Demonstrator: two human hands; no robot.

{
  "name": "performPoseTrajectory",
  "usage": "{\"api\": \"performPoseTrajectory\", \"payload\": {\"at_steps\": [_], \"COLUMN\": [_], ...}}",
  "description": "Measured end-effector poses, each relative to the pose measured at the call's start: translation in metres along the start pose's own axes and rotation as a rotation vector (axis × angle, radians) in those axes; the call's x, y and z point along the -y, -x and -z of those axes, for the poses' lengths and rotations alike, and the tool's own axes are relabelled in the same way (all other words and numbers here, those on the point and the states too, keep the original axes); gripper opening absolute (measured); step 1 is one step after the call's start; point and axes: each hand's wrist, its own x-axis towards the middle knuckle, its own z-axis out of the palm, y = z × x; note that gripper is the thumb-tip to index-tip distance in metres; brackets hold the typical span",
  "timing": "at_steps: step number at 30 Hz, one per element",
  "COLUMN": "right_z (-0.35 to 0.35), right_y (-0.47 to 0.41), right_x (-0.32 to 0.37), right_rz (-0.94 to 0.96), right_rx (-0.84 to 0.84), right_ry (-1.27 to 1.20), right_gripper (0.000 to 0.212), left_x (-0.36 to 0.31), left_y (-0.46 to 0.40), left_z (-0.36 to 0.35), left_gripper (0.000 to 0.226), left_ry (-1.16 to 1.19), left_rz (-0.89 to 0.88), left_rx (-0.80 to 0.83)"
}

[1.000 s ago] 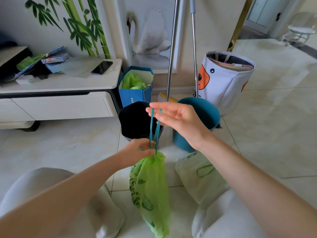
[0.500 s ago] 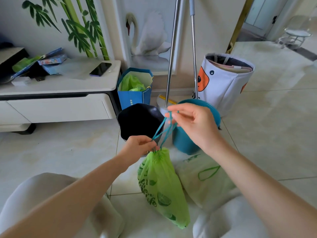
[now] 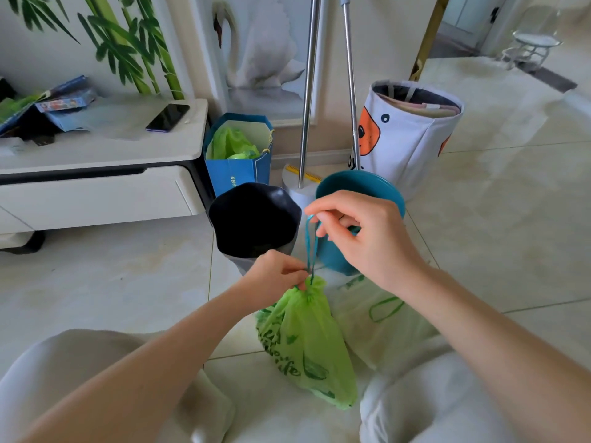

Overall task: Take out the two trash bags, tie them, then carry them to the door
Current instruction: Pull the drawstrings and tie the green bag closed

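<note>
- The left hand pinches the gathered neck of the green trash bag; its grip is narrow, thumb and fingertips closed on the puckered plastic.
- The right hand holds the teal drawstring above the neck, its grip closed on the upper end of the cord, which runs taut down to the bag's mouth.
- The green trash bag hangs from the neck and slants down to the right, its lower end near the tiled floor between the person's knees.
- A second, pale trash bag with green handles lies on the floor just right of the green one, touching it.
- Behind the hands stand a black bin and a teal bin, side by side.
- Further back sit a blue paper bag with green plastic inside and a white fabric basket.
- A phone lies on the white desk at the left.
</note>
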Motion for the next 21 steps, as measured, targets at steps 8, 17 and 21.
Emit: {"api": "performPoseTrajectory", "payload": {"at_steps": [8,17,21], "right_z": [-0.014,-0.019,-0.032], "right_y": [-0.004,0.007,0.032], "right_x": [-0.005,-0.045,-0.049], "right_rz": [-0.103,-0.46,-0.567], "right_rx": [0.051,0.364,0.831], "right_ry": [-0.173,0.132,0.27], "right_gripper": [0.016,0.027,0.042], "left_x": [-0.01,-0.004,0.002], "left_y": [0.007,0.008,0.009], "left_z": [-0.013,-0.006,-0.001], "left_gripper": [0.014,0.031,0.032], "left_ry": [-0.127,-0.048,0.041], "left_rz": [-0.085,0.005,0.034], "left_rx": [0.215,0.17,0.121]}}
